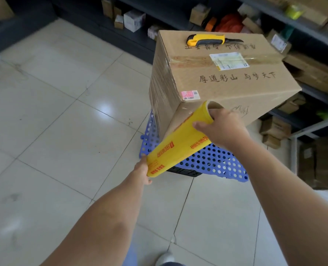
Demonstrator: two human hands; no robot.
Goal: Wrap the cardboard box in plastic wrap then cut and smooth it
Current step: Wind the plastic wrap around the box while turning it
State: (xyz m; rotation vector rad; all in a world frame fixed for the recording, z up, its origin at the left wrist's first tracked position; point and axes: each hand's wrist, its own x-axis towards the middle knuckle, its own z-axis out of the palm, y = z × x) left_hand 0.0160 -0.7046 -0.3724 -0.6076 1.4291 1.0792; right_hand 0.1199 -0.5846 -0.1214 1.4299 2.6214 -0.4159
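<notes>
A large cardboard box (226, 79) with handwritten characters and a label stands on a blue perforated plastic pallet (213, 162). Clear film covers its left side. A yellow roll of plastic wrap (180, 139) is held tilted at the box's near corner, with film stretching from it to the box. My left hand (143, 169) holds the roll's lower end. My right hand (220, 125) grips the upper end, fingers inside the core. A yellow and black utility knife (211, 39) lies on the box's top, near its far edge.
Dark shelves (303, 22) with small cartons and packages run along the back and right side. More cardboard boxes (274, 129) sit low on the right beside a metal frame. Pale tiled floor (63, 112) spreads to the left and front. My shoe (165, 259) shows at the bottom.
</notes>
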